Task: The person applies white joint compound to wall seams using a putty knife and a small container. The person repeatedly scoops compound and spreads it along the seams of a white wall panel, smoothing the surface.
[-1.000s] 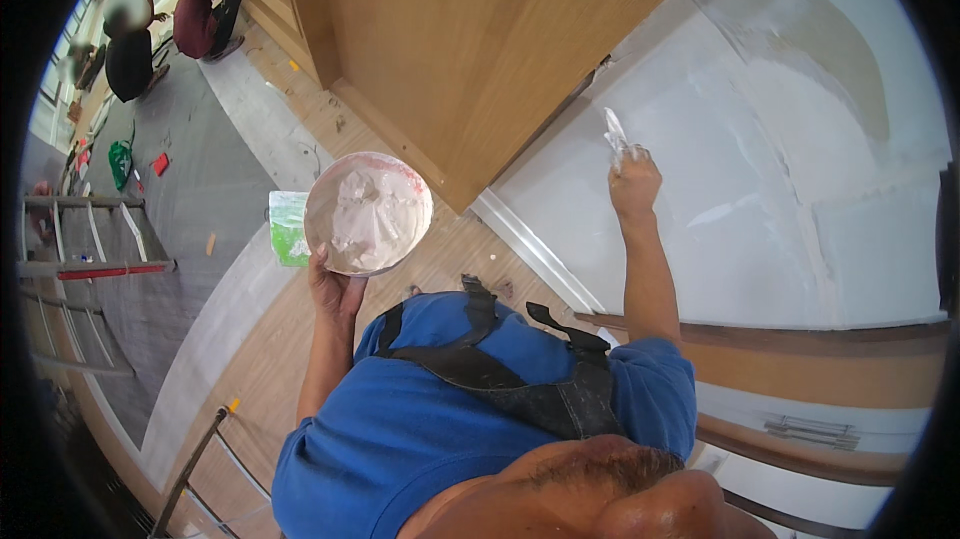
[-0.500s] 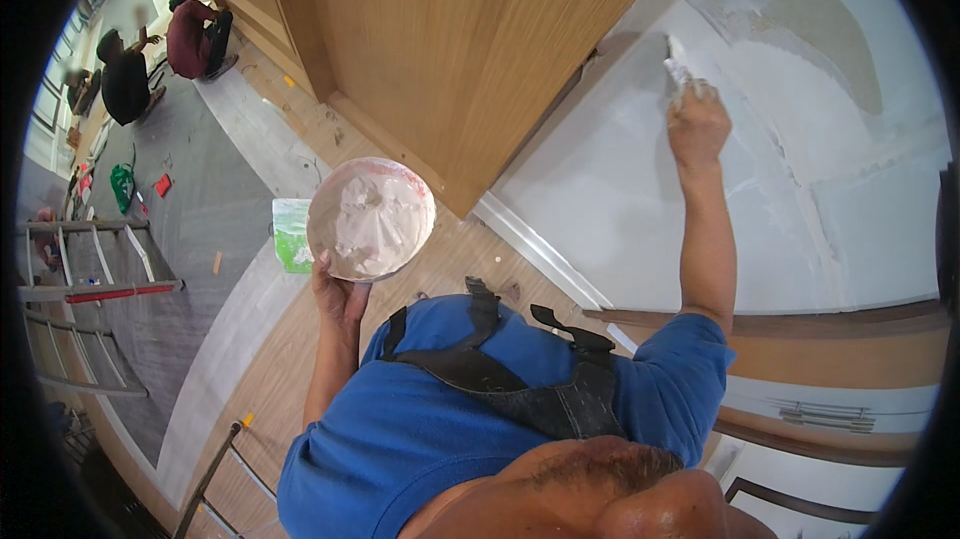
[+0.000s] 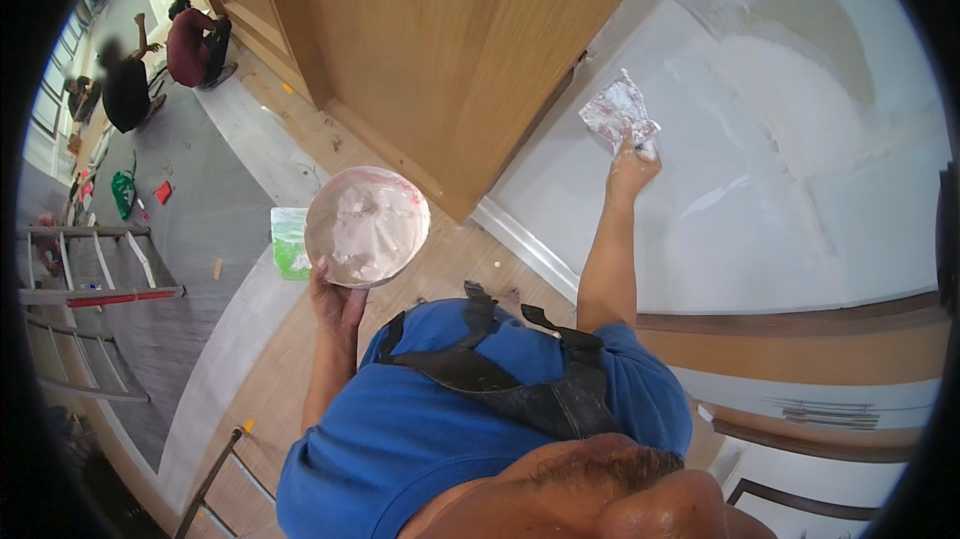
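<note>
My left hand (image 3: 338,301) grips the rim of a round bowl (image 3: 425,224) from its near side. Thick pinkish-white putty (image 3: 365,234) lies in the bowl, heaped and streaked. A flat green-and-white piece (image 3: 290,244) shows beside the bowl's left edge; whether my left hand holds it too cannot be told. My right hand (image 3: 634,171) is closed around a putty knife (image 3: 613,109), its broad blade smeared with white putty. The blade is in front of the white wall (image 3: 560,179), near the wooden door's edge; contact is unclear. A damp grey-beige patch (image 3: 815,29) marks the wall's upper part.
A wooden door (image 3: 430,49) stands ahead of me, with a white skirting board (image 3: 525,249) below the wall. Metal ladders (image 3: 100,294) stand at the left and lower left (image 3: 215,474). Several people (image 3: 125,89) squat on the floor at the far left, among tools and a green bag (image 3: 122,194).
My right hand has moved left and lower along the wall, turning the putty knife so its broad face shows. The bowl in my left hand has shifted slightly.
</note>
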Demonstrator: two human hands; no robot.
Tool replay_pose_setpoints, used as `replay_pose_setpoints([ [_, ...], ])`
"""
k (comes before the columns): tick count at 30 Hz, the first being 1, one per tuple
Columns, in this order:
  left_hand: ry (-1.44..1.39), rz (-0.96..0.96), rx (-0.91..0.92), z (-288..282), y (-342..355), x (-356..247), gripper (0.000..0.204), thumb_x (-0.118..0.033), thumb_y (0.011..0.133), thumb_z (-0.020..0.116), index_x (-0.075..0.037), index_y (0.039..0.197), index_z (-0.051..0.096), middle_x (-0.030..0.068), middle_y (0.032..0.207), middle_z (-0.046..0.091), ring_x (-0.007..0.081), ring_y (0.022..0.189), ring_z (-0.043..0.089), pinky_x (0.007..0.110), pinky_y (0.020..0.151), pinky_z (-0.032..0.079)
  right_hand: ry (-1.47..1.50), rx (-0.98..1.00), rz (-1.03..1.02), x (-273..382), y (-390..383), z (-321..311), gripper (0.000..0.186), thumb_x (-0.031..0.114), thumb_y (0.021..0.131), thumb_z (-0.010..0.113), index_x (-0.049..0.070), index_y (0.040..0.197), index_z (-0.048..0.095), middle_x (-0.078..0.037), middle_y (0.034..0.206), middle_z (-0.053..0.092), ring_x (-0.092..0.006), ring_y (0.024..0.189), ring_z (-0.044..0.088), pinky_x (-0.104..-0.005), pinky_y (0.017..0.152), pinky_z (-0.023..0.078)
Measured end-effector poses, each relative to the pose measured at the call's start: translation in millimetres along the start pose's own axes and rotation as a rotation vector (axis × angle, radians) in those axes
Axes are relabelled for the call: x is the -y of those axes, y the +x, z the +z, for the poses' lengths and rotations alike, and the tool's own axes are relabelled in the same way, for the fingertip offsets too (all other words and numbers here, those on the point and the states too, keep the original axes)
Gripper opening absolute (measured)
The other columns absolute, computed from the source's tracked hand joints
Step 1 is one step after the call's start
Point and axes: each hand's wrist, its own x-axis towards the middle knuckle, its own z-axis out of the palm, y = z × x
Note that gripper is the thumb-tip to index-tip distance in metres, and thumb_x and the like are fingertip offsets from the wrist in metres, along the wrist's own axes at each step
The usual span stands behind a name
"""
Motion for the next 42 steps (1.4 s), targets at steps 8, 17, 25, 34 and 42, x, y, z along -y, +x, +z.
replay_pose_setpoints([
  [8, 0.018, 0.017, -0.002, 3, -2, 2, 0.078, -0.027, 0.079, 0.074, -0.007, 0.146, 0.039, 0.0133, 0.143, 0.051, 0.0331, 0.132, 0.049, 0.055, 0.111, 0.039, 0.028, 0.044, 0.091, -44, 18, 34, 0.021, 0.005, 0.083, 0.079, -0.01, 0.094, 0.071, -0.007, 0.086, 0.071, -0.0113, 0.074, 0.06, -0.0287, 0.071, 0.05],
  [17, 0.025, 0.017, -0.071, 4, -3, 4, 0.079, -0.029, 0.08, 0.073, -0.008, 0.148, 0.038, 0.0127, 0.144, 0.05, 0.0324, 0.133, 0.048, 0.056, 0.111, 0.039, 0.06, 0.04, 0.077, -70, 18, 65, 0.017, 0.002, 0.08, 0.081, -0.008, 0.09, 0.071, -0.007, 0.081, 0.07, -0.0112, 0.071, 0.059, -0.0268, 0.067, 0.049],
  [25, 0.057, 0.063, -0.043, 12, -5, 8, 0.078, -0.029, 0.081, 0.073, -0.011, 0.149, 0.038, 0.0129, 0.145, 0.049, 0.0329, 0.134, 0.046, 0.056, 0.112, 0.037, -0.027, -0.032, 0.152, -99, 25, 70, 0.013, 0.002, 0.08, 0.078, -0.006, 0.087, 0.071, -0.007, 0.075, 0.07, -0.0158, 0.065, 0.061, -0.0337, 0.063, 0.048],
  [34, 0.059, 0.024, -0.007, 14, -4, 3, 0.081, -0.03, 0.08, 0.073, -0.012, 0.15, 0.036, 0.0128, 0.146, 0.047, 0.0332, 0.135, 0.045, 0.056, 0.112, 0.038, -0.29, -0.147, -0.028, -136, 5, 64, 0.019, 0.012, 0.08, 0.078, -0.005, 0.084, 0.072, -0.013, 0.075, 0.072, -0.0218, 0.065, 0.067, -0.0374, 0.062, 0.05],
  [42, 0.1, 0.108, -0.009, 2, 0, 9, 0.082, -0.032, 0.08, 0.073, -0.01, 0.149, 0.036, 0.0132, 0.145, 0.047, 0.0332, 0.134, 0.046, 0.055, 0.11, 0.04, -0.396, -0.177, -0.076, -142, -36, -3, 0.017, 0.013, 0.084, 0.074, -0.003, 0.089, 0.073, -0.017, 0.077, 0.071, -0.0302, 0.069, 0.069, -0.0389, 0.066, 0.052],
])
